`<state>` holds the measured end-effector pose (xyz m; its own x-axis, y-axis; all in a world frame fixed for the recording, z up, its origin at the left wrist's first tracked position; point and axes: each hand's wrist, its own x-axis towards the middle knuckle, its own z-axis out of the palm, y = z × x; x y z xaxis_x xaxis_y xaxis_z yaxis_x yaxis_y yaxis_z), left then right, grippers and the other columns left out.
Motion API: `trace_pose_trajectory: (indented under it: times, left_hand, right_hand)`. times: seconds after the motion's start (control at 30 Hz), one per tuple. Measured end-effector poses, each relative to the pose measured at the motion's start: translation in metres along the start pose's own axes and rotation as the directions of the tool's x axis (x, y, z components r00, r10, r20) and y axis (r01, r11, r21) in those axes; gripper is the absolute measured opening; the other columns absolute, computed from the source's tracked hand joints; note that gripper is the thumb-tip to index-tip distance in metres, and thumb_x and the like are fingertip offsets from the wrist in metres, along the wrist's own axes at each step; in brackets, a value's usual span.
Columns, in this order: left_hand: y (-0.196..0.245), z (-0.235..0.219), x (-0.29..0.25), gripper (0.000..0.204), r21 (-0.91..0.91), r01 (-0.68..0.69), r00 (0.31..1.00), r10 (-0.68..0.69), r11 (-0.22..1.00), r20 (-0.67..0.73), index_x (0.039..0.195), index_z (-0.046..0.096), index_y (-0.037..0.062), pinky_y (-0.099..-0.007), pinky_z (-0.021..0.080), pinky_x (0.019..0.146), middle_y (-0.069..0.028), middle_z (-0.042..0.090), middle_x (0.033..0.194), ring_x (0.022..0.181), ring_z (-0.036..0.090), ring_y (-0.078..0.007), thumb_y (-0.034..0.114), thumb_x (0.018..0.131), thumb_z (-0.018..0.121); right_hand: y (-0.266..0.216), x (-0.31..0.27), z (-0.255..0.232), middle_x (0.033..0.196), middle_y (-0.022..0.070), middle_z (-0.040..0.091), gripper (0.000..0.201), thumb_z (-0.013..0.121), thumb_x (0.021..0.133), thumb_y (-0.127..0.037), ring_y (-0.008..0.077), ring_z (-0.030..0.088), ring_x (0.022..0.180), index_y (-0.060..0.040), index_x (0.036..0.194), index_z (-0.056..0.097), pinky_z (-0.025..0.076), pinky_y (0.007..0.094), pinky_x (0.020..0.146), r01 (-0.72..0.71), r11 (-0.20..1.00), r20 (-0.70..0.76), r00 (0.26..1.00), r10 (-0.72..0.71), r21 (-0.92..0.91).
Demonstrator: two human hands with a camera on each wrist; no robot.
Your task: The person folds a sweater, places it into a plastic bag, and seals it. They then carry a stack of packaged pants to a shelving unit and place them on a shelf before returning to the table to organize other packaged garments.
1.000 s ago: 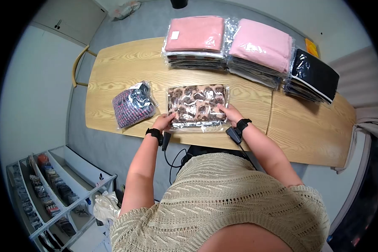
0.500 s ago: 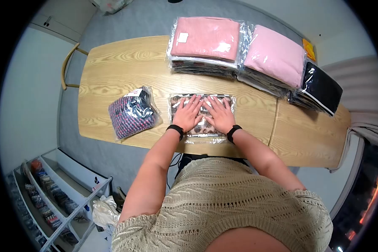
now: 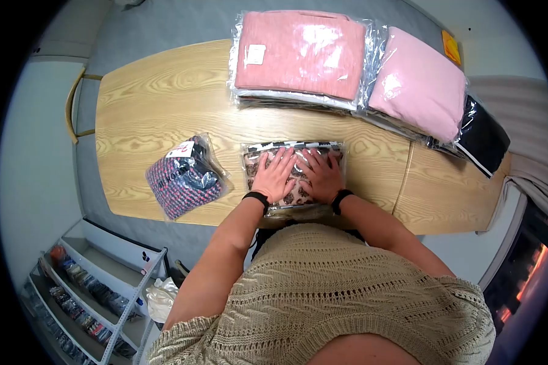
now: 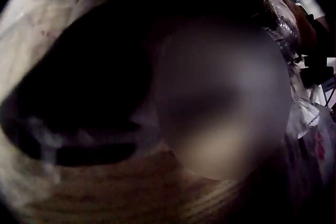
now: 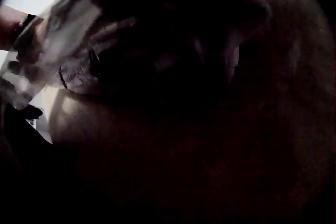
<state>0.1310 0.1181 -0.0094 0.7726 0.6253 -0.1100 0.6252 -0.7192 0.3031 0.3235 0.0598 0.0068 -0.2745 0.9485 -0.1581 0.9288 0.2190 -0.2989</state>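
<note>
Left hand [image 3: 274, 176] and right hand [image 3: 321, 176] spread flat, gripping nothing, on bagged leopard-print textile [image 3: 296, 196]; partly hidden, probably soft, slippery; hold side edges.

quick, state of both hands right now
Left hand: open, flat on the rectangular clear plastic packet of brown leopard-print fabric.
Right hand: open, on the same packet.

The leopard-print textile pack [image 3: 295, 196], folded in clear film [image 3: 295, 212], lies flat at the 6 o'clock edge of the desk [image 3: 164, 109]. A black-and-white band [image 3: 295, 145] edges its 12 o'clock side. The left grip [image 3: 275, 176] and right grip [image 3: 323, 177] rest on top.
</note>
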Motion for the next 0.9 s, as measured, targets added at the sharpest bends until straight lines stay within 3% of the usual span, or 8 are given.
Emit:
trace_pose_trajectory:
  times: [0.07,0.1,0.2,0.23,0.47,0.6,0.9]
  left_hand:
    - [-0.001,0.005,0.0,0.065,-0.018,0.009,0.999,-0.008,1.0,0.044,0.138,0.034,0.0076,-0.0549,0.016,0.107,-0.0099,0.024,0.149,0.138,0.021,-0.025,0.041,0.085,0.05]
    - [-0.001,0.007,0.0,0.065,-0.017,0.01,0.999,-0.009,1.0,0.039,0.138,0.034,0.0077,-0.0553,0.016,0.106,-0.0096,0.023,0.149,0.138,0.02,-0.0254,0.041,0.084,0.051]
    - [-0.001,0.01,0.0,0.065,-0.012,0.014,0.999,-0.013,1.0,0.044,0.138,0.036,0.0084,-0.056,0.015,0.107,-0.0092,0.023,0.15,0.138,0.02,-0.0252,0.041,0.084,0.051]
    - [-0.001,0.012,0.0,0.065,-0.01,0.012,1.0,-0.012,1.0,0.026,0.138,0.036,0.0083,-0.0562,0.015,0.107,-0.0088,0.023,0.15,0.138,0.02,-0.0247,0.041,0.084,0.051]
    - [0.001,0.018,0.0,0.063,0.069,0.038,0.998,-0.041,0.997,0.044,0.139,0.036,0.0113,-0.0529,0.014,0.108,-0.0057,0.023,0.151,0.139,0.019,-0.021,0.043,0.085,0.049]
    - [0.002,0.017,0.0,0.062,0.099,0.034,0.999,-0.037,0.994,0.024,0.139,0.036,0.0099,-0.0521,0.015,0.108,-0.0053,0.022,0.151,0.139,0.02,-0.021,0.043,0.087,0.047]
    - [0.01,0.009,0.001,0.065,0.156,0.036,0.999,-0.031,0.987,-0.035,0.141,0.031,0.0052,-0.051,0.01,0.111,-0.0079,0.021,0.15,0.139,0.017,-0.0237,0.042,0.089,0.044]
  right_hand:
    - [0.0,-0.002,0.005,0.148,0.0041,0.026,0.061,0.051,0.086,-0.044,0.0225,0.025,0.136,-0.0219,0.139,0.034,0.023,0.0556,0.105,-0.015,1.0,0.059,0.998,0.015,-0.004]
    - [0.002,-0.002,0.008,0.149,0.0036,0.023,0.062,0.052,0.086,-0.044,0.0226,0.024,0.136,-0.0224,0.14,0.032,0.023,0.0563,0.105,0.023,1.0,-0.019,1.0,-0.023,-0.01]
    - [0.003,-0.003,0.014,0.148,0.0038,0.023,0.062,0.052,0.086,-0.044,0.0225,0.024,0.136,-0.0224,0.14,0.032,0.023,0.056,0.105,0.014,1.0,-0.009,1.0,-0.014,-0.013]
    - [0.003,-0.003,0.015,0.148,0.004,0.025,0.062,0.052,0.085,-0.043,0.022,0.024,0.136,-0.0219,0.14,0.033,0.023,0.0551,0.105,0.033,0.999,-0.071,0.997,-0.034,-0.016]
    - [0.002,-0.001,0.012,0.146,0.0042,0.031,0.058,0.052,0.087,-0.04,0.0219,0.027,0.135,-0.0174,0.138,0.038,0.025,0.0524,0.105,0.012,1.0,-0.013,1.0,-0.012,0.001]
    - [0.001,0.0,0.006,0.145,0.0055,0.034,0.055,0.05,0.088,-0.04,0.0224,0.027,0.135,-0.0151,0.136,0.041,0.026,0.0518,0.104,0.044,0.999,-0.089,0.995,-0.045,-0.015]
    - [-0.001,-0.01,-0.014,0.147,0.0081,0.03,0.057,0.046,0.09,-0.045,0.0244,0.024,0.137,-0.0135,0.138,0.039,0.017,0.049,0.109,0.079,0.997,-0.176,0.981,-0.079,-0.003]
